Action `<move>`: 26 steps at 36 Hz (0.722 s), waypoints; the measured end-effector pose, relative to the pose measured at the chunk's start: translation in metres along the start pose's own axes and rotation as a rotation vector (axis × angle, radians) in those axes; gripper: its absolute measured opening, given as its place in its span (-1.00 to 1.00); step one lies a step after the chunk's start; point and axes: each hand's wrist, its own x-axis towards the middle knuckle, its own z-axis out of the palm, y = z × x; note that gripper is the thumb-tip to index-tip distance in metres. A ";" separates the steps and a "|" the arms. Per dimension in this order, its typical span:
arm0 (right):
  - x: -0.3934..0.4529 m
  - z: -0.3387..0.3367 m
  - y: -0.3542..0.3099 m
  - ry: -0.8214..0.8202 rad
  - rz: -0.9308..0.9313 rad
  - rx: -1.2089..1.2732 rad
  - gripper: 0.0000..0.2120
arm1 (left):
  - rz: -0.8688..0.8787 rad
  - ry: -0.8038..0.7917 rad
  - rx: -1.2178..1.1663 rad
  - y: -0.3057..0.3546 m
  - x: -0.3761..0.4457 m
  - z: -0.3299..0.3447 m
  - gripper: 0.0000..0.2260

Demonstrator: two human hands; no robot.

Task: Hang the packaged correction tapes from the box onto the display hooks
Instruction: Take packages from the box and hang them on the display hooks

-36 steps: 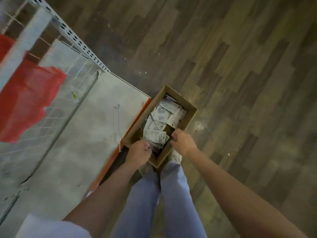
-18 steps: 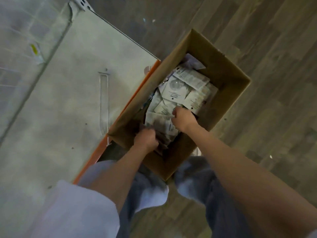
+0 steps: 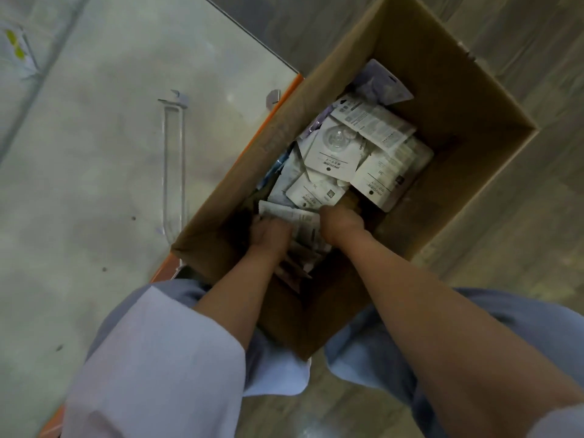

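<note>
Both hands were down inside the open brown cardboard box [image 3: 467, 90]: left hand [image 3: 271, 235] and right hand [image 3: 339, 222] each curled onto white packaged correction tapes [image 3: 335, 153] heaped there, beside a pale shelf [image 3: 94, 153].

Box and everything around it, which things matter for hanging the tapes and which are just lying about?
Job: box; tape packs; left hand; right hand; hook.
Lying about: yellow tag; floor.

Pale shelf [image 3: 94, 184] beside wood-plank floor [image 3: 521, 232]
</note>
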 end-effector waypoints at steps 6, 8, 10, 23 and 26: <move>-0.067 -0.023 -0.014 0.179 0.011 -0.006 -0.72 | -0.009 0.149 -0.056 0.006 -0.062 -0.038 -0.67; -0.097 -0.032 -0.011 0.181 0.032 0.072 -0.73 | -0.016 0.209 -0.078 0.005 -0.090 -0.055 -0.73; -0.128 -0.042 -0.006 0.181 0.039 0.129 -0.74 | -0.006 0.240 -0.091 0.005 -0.121 -0.073 -0.72; -0.309 -0.142 0.006 0.206 -0.148 0.636 -0.89 | 0.124 0.322 -0.244 0.020 -0.289 -0.196 -0.69; -0.336 -0.167 0.004 0.264 -0.179 0.694 -0.87 | 0.140 0.308 -0.321 0.019 -0.314 -0.222 -0.72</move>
